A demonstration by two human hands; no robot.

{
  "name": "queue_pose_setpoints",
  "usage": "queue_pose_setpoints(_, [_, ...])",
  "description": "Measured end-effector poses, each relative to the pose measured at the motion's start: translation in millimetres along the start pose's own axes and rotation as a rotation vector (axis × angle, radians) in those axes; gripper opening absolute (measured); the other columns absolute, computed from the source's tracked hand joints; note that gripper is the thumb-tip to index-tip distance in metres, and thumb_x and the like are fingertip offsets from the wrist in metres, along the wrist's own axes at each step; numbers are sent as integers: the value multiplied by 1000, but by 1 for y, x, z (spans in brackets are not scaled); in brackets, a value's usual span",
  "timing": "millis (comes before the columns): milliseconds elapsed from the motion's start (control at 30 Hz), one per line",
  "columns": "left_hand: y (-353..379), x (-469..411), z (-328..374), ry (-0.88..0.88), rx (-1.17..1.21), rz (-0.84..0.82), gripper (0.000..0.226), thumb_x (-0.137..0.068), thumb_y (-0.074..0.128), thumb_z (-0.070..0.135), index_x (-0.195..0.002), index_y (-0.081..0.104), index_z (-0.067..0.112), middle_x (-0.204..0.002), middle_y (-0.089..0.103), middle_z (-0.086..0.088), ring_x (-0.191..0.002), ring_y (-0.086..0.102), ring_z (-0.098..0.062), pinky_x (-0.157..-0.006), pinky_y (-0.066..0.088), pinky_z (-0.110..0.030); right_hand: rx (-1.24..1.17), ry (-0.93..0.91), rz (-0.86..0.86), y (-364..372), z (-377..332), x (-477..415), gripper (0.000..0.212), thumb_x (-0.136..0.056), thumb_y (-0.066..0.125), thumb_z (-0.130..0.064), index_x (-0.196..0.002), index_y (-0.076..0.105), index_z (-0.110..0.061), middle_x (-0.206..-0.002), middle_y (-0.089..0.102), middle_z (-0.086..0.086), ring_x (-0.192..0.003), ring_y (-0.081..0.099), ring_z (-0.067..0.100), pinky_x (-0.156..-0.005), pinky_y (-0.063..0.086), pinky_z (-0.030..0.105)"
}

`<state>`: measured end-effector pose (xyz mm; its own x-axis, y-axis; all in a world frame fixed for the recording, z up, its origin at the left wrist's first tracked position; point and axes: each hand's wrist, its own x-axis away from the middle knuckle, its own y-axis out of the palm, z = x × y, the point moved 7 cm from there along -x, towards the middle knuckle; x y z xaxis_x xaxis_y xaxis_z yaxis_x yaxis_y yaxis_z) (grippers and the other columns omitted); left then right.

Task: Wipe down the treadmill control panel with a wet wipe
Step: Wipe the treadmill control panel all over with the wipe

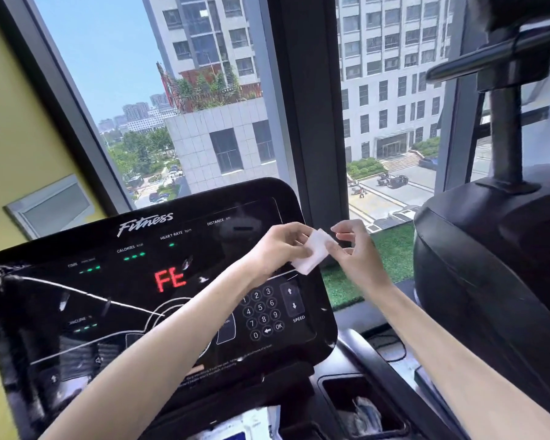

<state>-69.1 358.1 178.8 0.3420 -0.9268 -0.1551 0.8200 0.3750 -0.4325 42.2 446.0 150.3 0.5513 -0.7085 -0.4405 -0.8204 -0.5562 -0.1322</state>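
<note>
White wet wipe (pixel 311 253), pinched by left hand (pixel 280 249) and right hand (pixel 358 250), above right edge of control panel (pixel 134 300); left hand nearer.

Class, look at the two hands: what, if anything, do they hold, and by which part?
A white wet wipe, held above the control panel: the left hand pinches its left side, the right hand its right side.
</note>
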Motion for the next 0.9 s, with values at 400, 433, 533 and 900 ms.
queue_pose_setpoints(400, [0, 7, -16, -177, 145, 218, 30, -75, 70, -3, -101, 61, 8, -77, 58, -2, -64, 57, -11, -55, 48, -19, -200, 186, 16, 10, 11, -4, 29, -82, 67, -5, -109, 61, -15, -82, 66, 9, -70, 61, 14, -63, 53, 25])
queue_pose_setpoints(433, [-5, 5, -12, -155, 65, 230, 30, -75, 70, -3, -100, 61, 11, -76, 57, -2, -64, 55, -9, -54, 46, -18, -222, 205, -22, 13, 13, -3, 29, -82, 67, -8, -109, 62, -17, -83, 67, 8, -70, 62, 12, -65, 53, 23])
queue_pose_setpoints(533, [-10, 0, 0, -32, -194, 215, 37, -74, 71, 2, -106, 58, 15, -85, 57, -2, -73, 51, -10, -60, 42, -12, -182, 254, -80, 18, 13, -4, 9, -81, 70, -18, -90, 69, -16, -82, 70, 5, -68, 62, 10, -61, 52, 20])
queue_pose_setpoints(900, [-8, 14, 18, 360, -601, 429, 18, -80, 64, 4, -96, 65, 14, -86, 62, 1, -81, 56, -17, -73, 46, -30, -585, 418, -38, 24, 11, -14, 25, -93, 52, -19, -83, 69, -3, -80, 70, 18, -71, 67, 26, -66, 54, 31])
